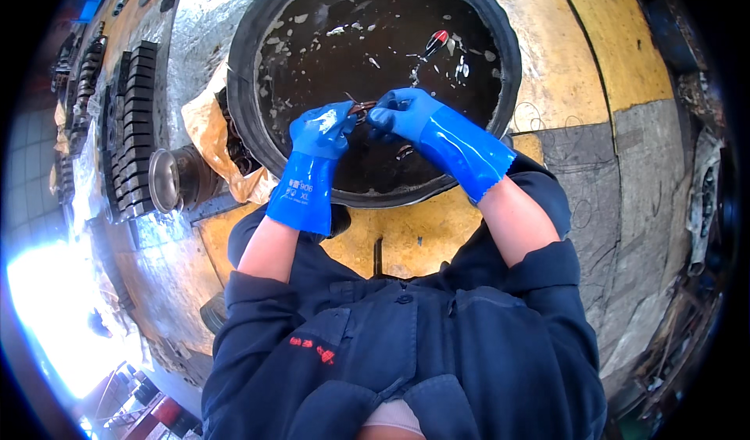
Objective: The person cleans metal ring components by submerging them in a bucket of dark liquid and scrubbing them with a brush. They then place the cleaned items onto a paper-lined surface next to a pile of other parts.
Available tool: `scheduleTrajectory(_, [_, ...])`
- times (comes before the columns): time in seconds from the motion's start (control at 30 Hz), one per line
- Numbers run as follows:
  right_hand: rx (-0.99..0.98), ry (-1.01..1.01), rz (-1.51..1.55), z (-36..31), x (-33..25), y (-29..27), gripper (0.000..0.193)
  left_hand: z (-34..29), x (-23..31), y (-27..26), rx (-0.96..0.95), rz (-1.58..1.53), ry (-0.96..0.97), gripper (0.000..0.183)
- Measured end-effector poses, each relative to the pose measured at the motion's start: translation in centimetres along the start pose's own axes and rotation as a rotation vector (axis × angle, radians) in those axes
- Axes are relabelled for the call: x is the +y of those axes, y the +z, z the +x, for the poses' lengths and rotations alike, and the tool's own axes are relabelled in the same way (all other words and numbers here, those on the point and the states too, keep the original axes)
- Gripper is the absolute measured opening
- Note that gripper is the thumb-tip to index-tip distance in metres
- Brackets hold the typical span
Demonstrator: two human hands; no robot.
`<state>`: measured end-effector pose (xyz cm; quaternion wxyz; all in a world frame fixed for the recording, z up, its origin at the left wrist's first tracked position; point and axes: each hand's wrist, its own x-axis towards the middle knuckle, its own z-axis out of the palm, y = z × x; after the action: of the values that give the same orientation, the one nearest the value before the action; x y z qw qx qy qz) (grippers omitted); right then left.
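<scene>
Both my hands wear blue rubber gloves and meet over a wide round black tub (508, 57) of dark, foam-flecked liquid. Between the fingers is a small dark brown part (362, 107) with a thin projecting end; its exact kind does not show. My left hand (320, 130) is closed on the left end of this part. At its other end, my right hand (406, 114) pinches with thumb and fingers. Farther back in the liquid, a tool with a red-and-black handle (437, 43) sticks up, its lower end hidden.
Left of the tub lie a crumpled tan bag (207, 119) with dark parts in it and a round metal cylinder (176, 178). Beyond them stands a row of dark ribbed metal blocks (134, 127). Yellow and grey floor plates (578, 159) extend to the right, toward clutter along the edge.
</scene>
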<state>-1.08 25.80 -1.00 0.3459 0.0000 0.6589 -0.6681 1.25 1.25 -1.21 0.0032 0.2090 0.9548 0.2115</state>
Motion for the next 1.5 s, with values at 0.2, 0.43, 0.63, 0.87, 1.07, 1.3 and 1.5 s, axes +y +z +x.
scheduleTrajectory(0.2, [-0.128, -0.114, 0.481, -0.6, -0.4, 2.8, 0.019, -0.9, -1.7, 2.8, 0.031, 0.057, -0.095, 0.047])
scheduleTrajectory(0.43, [0.114, -0.313, 0.549, 0.7, -3.5, -1.6, 0.018, 0.1, -1.0, 0.3, 0.079, -0.060, -0.071, 0.035])
scheduleTrajectory(0.63, [0.257, -0.409, 0.406, -3.1, -4.9, -9.1, 0.022, -0.1, -0.7, -0.8, 0.032, -0.343, -0.151, 0.028])
scheduleTrajectory(0.87, [0.755, -0.383, 0.327, -2.8, -4.9, -14.9, 0.030, 0.4, -0.3, 0.0, 0.094, -0.351, -0.123, 0.025])
scheduleTrajectory(1.07, [0.199, -0.438, -0.791, 1.3, -1.4, -3.6, 0.054, 1.2, 1.4, -0.9, -0.068, -0.314, -0.126, 0.020])
scheduleTrajectory(1.3, [0.077, -0.262, -0.944, 0.5, -2.6, -0.3, 0.041, 2.0, 0.7, -0.9, -0.313, -0.036, -0.046, 0.033])
scheduleTrajectory(1.5, [0.157, -0.314, -0.998, 1.3, -0.9, 0.0, 0.026, 2.2, 1.9, -1.5, -0.399, -0.093, -0.153, 0.032])
